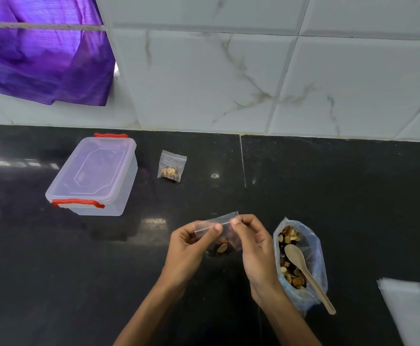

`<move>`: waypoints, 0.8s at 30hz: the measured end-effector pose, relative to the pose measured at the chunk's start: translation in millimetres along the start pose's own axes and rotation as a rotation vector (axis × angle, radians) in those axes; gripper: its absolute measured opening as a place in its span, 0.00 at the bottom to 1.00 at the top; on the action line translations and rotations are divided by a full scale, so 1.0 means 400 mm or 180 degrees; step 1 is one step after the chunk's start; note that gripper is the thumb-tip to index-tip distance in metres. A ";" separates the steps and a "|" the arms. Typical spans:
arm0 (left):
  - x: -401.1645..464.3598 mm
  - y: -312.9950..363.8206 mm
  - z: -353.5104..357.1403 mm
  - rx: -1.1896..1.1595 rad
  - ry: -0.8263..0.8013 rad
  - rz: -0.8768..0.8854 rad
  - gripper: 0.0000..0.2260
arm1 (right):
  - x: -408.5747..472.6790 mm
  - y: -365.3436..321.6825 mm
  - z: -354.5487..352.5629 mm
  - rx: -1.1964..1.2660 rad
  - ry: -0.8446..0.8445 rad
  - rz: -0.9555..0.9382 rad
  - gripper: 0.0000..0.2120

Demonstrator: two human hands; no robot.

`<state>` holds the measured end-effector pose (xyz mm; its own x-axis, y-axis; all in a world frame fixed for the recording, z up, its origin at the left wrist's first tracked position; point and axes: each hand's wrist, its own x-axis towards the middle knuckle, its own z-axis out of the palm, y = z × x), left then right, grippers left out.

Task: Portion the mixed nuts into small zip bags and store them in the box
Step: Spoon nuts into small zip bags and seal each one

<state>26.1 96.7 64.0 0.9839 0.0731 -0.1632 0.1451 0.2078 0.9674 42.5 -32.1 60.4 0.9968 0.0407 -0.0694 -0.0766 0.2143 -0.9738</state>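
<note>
Mid-seal on portion number two, by the look of it; small clear zip bag with a clump of nuts in the bottom (222, 242) held up off the glossy black stone counter (328, 196), between both hands and a bit right of centre.

Left hand (191, 245) pinching the zip strip near its left end, thumb over the front, fingers curled behind; right hand (252, 248) pinching the same strip at its right end, thumb tip right on the corner; neither hand loose, both clamped on that one bag.

Zip strip running left to right and tilting slightly up toward the right, mouth pointing up and away toward the wall, nuts hanging below the grip line; so long axis of the seal sits straight between the two thumbs, probably just a slide along it to close; can't tell whether any of the strip is pressed shut already.

Clear plastic storage box with red clip handles (93, 176) well off to the upper left, lid on; left hand clearly the nearer one for that trip. Already filled small zip bag of nuts (171, 166) lying flat just right of the box, not inside yet.

Blue-tinted plastic bag of mixed nuts (301, 263) just beside the right wrist, pale wooden spoon (306, 273) resting in it with the handle poking out toward the lower right.
</note>
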 end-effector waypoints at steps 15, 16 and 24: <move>0.000 -0.005 -0.013 0.0002 0.0084 0.0037 0.13 | -0.003 0.000 0.004 0.0063 0.0178 0.0299 0.04; 0.002 -0.006 -0.018 -0.0003 0.0145 0.0040 0.13 | -0.003 0.000 0.002 0.0089 0.0211 0.0326 0.04; 0.006 -0.004 -0.014 0.0126 0.0223 0.0300 0.09 | -0.009 0.002 0.008 -0.0368 -0.0044 0.0231 0.08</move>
<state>27.8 101.9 60.9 0.9838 0.1589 -0.0830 0.0576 0.1582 0.9857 38.8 -28.9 60.6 0.9882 0.0657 -0.1382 -0.1442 0.0966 -0.9848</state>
